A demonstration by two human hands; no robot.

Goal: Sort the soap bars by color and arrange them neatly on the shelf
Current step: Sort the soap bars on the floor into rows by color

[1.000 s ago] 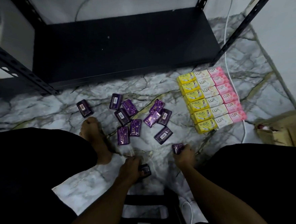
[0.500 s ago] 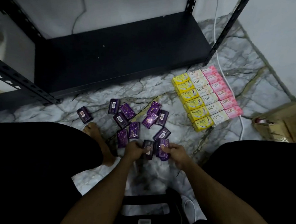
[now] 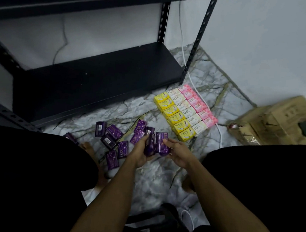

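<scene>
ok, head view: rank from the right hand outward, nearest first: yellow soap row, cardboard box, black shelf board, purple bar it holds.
1. purple bar, gripped in the right hand.
2. yellow soap row, just ahead, slightly right.
3. cardboard box, far right on the floor.
4. black shelf board, ahead and left; close to the box's rank.

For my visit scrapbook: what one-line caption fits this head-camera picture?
Both hands, left hand and right hand, hold purple soap bars above the marble floor, before an empty black shelf.
</scene>
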